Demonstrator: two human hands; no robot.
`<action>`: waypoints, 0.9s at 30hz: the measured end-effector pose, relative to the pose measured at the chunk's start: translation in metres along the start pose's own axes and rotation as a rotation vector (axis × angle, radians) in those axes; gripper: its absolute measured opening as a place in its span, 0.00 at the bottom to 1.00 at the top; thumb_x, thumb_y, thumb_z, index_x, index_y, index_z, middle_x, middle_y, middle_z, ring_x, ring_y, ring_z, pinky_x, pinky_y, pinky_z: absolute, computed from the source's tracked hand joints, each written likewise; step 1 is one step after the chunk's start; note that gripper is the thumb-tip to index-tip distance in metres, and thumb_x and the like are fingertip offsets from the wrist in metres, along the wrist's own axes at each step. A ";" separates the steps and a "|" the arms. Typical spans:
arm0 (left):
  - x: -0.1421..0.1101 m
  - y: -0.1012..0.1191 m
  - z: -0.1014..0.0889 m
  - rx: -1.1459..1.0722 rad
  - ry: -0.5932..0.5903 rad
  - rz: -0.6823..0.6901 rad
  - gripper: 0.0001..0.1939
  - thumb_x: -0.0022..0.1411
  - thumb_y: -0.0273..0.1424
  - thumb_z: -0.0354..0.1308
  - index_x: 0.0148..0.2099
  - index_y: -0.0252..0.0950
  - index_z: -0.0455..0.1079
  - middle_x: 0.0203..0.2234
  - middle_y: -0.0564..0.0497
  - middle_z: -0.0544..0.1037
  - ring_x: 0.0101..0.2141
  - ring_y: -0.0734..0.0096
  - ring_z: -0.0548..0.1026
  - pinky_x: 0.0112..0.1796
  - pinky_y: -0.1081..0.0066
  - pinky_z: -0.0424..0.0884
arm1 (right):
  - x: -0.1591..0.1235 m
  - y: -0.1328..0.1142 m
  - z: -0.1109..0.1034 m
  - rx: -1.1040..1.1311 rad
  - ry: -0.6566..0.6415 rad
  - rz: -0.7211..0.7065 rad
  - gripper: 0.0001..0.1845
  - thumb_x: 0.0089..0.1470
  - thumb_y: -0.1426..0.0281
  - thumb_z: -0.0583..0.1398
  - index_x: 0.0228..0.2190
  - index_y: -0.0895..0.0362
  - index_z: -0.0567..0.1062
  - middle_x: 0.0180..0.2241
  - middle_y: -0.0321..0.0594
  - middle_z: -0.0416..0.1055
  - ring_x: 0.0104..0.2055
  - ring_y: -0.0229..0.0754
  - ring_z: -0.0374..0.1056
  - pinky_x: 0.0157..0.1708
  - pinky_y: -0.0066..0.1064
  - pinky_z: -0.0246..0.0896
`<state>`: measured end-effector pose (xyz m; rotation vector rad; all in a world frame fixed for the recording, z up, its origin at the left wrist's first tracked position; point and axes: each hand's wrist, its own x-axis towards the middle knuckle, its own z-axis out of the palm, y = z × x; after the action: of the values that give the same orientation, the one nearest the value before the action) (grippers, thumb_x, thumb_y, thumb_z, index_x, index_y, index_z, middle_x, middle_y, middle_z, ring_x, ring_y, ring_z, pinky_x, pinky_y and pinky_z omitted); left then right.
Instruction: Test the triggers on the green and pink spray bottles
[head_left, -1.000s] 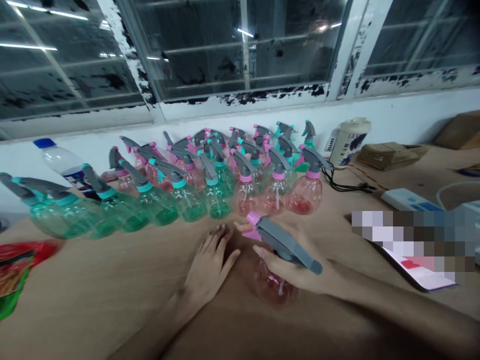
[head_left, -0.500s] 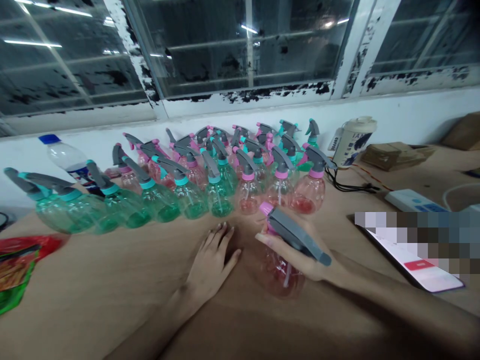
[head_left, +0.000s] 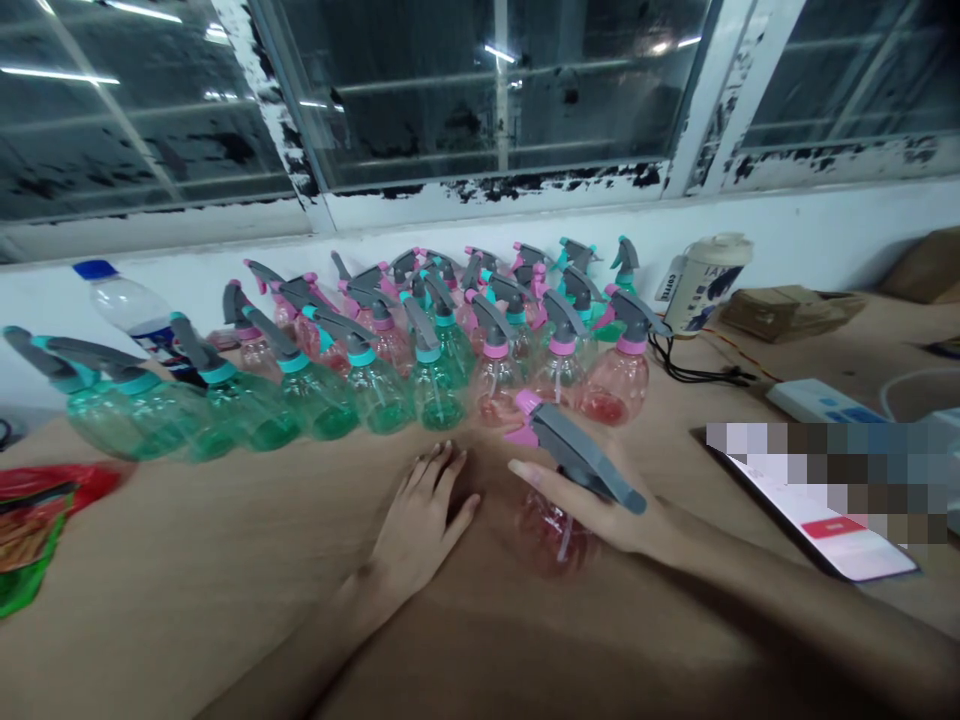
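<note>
Clear pink plastic forms the round-bodied spray bottle [head_left: 553, 540] with a grey and pink trigger head, clasped near its neck by the right hand [head_left: 604, 510] over the brown wooden bench [head_left: 217, 560] (whether its base touches, I cannot tell); left of that bottle, the left hand [head_left: 418, 512] lies palm down, thumb spread from the fingers; beyond the bottle stand translucent green and pink spray bottles [head_left: 439, 402]; right of it lies a lit, dark-edged screen [head_left: 862, 555]

Single head-worn view, facing forward and steeply down, close over the tabletop [head_left: 225, 560], windows [head_left: 480, 100] across the top.
</note>
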<state>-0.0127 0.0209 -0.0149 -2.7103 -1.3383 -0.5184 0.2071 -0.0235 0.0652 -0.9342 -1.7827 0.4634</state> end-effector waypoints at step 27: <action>0.001 0.002 -0.003 -0.016 -0.032 -0.012 0.21 0.67 0.38 0.47 0.58 0.32 0.60 0.57 0.40 0.64 0.58 0.54 0.60 0.56 0.52 0.58 | 0.000 -0.005 -0.004 0.019 -0.020 0.031 0.07 0.52 0.64 0.60 0.29 0.54 0.68 0.28 0.34 0.68 0.29 0.38 0.66 0.29 0.32 0.61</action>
<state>-0.0113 0.0201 -0.0117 -2.7364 -1.3643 -0.4910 0.2088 -0.0271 0.0706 -0.9486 -1.7813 0.5102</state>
